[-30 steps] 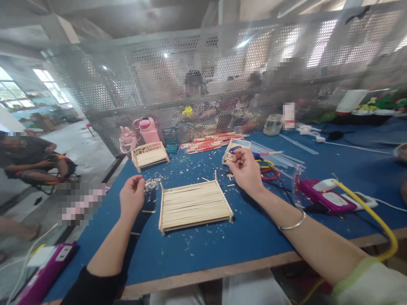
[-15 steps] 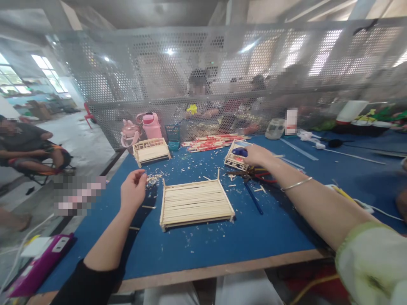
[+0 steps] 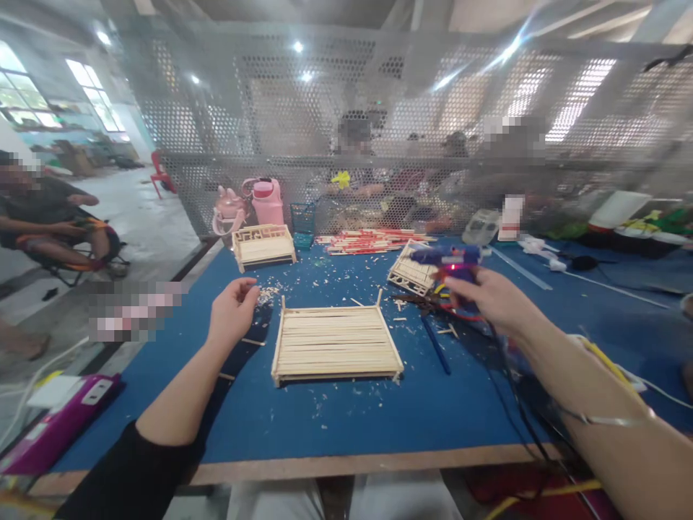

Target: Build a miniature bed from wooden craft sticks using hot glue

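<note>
Glue gun held over the blue bench.
The right hand (image 3: 490,300) has its grip closed on the glue gun (image 3: 447,256), above the bench (image 3: 379,426) behind the stick frame (image 3: 336,345); the left hand (image 3: 232,312) pinches narrowly beside the frame.

The right hand (image 3: 490,300) and the glue gun (image 3: 445,256) it grips are blurred, and the gun's handle is hidden inside the fingers. Whether the left hand (image 3: 232,312) pinches anything at its fingertips is too small to tell. The purple box (image 3: 59,426) is cut off by the left edge and the tabletop (image 3: 346,426) by the right. People behind the mesh screen (image 3: 325,108) are only hazy shapes.
</note>
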`<action>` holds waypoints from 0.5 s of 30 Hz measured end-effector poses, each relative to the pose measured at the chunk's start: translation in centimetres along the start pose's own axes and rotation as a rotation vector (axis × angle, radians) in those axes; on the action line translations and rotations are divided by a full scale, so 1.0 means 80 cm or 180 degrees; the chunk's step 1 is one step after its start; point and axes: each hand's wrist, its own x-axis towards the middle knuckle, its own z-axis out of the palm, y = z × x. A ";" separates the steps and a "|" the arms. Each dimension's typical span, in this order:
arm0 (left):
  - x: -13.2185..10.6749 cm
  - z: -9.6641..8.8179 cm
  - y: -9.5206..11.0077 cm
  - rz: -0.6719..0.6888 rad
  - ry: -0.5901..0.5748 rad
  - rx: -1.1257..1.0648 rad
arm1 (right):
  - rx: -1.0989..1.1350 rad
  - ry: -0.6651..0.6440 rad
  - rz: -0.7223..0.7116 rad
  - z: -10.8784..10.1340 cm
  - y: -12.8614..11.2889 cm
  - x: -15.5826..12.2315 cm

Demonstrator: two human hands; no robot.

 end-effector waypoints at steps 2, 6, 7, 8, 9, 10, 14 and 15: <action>0.000 0.001 -0.001 0.0000 -0.0036 0.0000 | -0.0081 -0.0241 -0.0037 0.003 -0.001 -0.033; -0.001 0.004 -0.004 0.0024 -0.0125 -0.0019 | -0.0092 -0.0346 -0.0136 0.014 -0.001 -0.078; -0.001 0.004 -0.004 0.0032 -0.0142 -0.0017 | -0.0074 -0.0264 -0.0163 0.017 -0.001 -0.084; -0.001 0.004 -0.005 0.0037 -0.0159 -0.0013 | -0.0065 -0.0180 -0.0189 0.020 0.000 -0.088; 0.000 0.005 -0.006 0.0038 -0.0181 -0.0008 | -0.0072 -0.0105 -0.0214 0.023 0.000 -0.089; 0.000 0.005 -0.007 0.0038 -0.0203 -0.0003 | -0.0106 -0.0047 -0.0237 0.026 0.000 -0.090; 0.002 0.006 -0.012 0.0054 -0.0266 -0.0010 | -0.0394 -0.0034 -0.0347 0.034 -0.003 -0.086; 0.002 0.006 -0.013 0.0053 -0.0265 -0.0019 | -0.0454 -0.0050 -0.0400 0.035 -0.004 -0.085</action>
